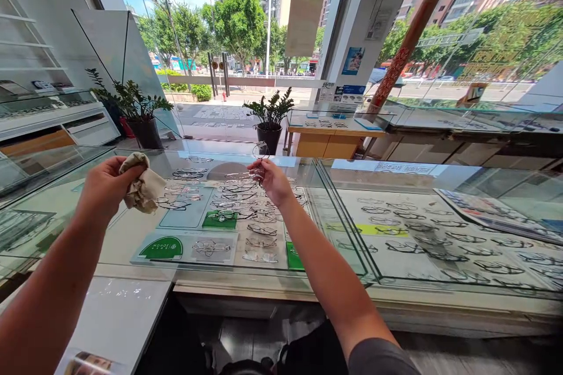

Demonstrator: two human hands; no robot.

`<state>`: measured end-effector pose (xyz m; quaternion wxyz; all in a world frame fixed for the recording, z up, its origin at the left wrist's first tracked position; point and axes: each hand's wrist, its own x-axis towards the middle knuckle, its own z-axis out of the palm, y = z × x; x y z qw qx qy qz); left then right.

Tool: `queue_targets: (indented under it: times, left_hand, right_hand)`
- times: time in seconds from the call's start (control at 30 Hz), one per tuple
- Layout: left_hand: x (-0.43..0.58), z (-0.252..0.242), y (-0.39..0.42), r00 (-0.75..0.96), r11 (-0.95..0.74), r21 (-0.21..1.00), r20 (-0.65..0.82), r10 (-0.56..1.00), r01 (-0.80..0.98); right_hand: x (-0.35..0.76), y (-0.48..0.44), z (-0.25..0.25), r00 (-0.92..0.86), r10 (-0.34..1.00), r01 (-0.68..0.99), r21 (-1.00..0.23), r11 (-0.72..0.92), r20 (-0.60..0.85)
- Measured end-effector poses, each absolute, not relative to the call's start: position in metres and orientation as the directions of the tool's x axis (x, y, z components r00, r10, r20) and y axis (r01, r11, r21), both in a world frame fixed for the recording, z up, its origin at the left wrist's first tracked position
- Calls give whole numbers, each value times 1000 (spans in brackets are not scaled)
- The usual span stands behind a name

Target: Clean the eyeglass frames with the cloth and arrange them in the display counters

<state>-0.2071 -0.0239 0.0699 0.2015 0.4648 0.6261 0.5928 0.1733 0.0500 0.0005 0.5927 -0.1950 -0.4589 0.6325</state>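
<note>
A crumpled beige cloth (147,186) is bunched in my left hand (105,184), its fingers closed over the top edge. Out over the glass counter, my right hand (273,181) pinches a pair of thin-rimmed eyeglasses (260,150); one round lens stands up above the fingertips, and the rest is partly hidden by the hand. Beneath both hands, rows of eyeglass frames (237,190) lie inside the glass display case (185,269). A green-and-white sign (160,248) sits near the case's front edge.
A second glass case (396,287) with more frames adjoins on the right, a flat printed sheet (492,214) in view there. Potted plants (269,120) stand beyond the counter, before the glass doors. A white surface (118,304) is at lower left.
</note>
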Motion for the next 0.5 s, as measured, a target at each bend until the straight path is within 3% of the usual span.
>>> queue_targets:
  times: [0.27, 0.5]
  left_hand:
    - [-90, 73, 33, -55, -321, 897, 353, 934, 306]
    - [-41, 39, 71, 91, -178, 983, 173, 981, 50]
  right_hand:
    - [177, 48, 3, -205, 934, -552, -822, 137, 294]
    - [180, 47, 5, -185, 925, -570, -803, 174, 332]
